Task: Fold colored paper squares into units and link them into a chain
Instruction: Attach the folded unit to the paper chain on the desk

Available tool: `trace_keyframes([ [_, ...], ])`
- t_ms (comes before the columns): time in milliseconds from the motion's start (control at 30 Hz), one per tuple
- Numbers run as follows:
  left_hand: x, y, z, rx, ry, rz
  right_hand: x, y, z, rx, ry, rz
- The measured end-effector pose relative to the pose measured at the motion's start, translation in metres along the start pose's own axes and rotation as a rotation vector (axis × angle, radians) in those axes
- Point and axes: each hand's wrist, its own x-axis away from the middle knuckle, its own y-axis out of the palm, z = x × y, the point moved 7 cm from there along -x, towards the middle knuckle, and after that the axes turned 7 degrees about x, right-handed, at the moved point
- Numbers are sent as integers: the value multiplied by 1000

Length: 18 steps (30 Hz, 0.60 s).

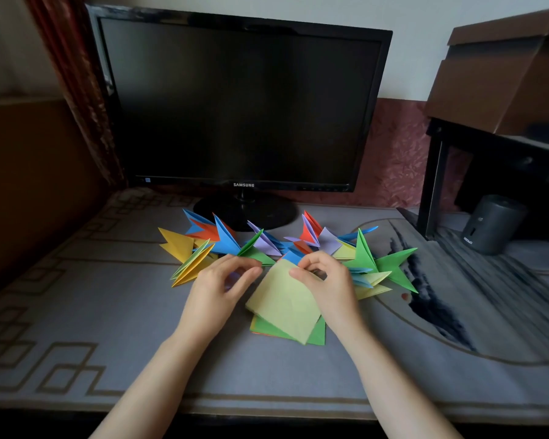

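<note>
Stack of coloured paper squares (267,329) at centre of grey patterned desk mat (108,327), with pale yellow square sheet (282,299) on top. Right hand (327,280) pinches the sheet's far corner. Left hand (222,283) is just beside it, fingers curved; cannot tell if it grips anything. Chain of folded pointed paper units (267,245) arcs behind both hands.

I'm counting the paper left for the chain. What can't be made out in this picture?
1. Stack of squares, head view: sheet count hidden under the pale yellow top sheet; only green and orange edges peek out.
2. Left hand: whether it holds anything; its fingers cover a bluish scrap.
3. Folded units: which are linked; they overlap, and the right hand covers some.
4. Grey cylinder: label too small.
</note>
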Motion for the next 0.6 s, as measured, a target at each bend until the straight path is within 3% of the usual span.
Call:
trace_keyframes([
  [300, 1, 6, -3, -24, -10, -69, -1, 8, 2, 202, -103, -51],
  [433, 2, 5, -1, 46, -61, -52, -1, -3, -4, -25, -58, 30],
  [600, 4, 7, -5, 204, -203, -42, 2, 2, -14, -253, -41, -68],
])
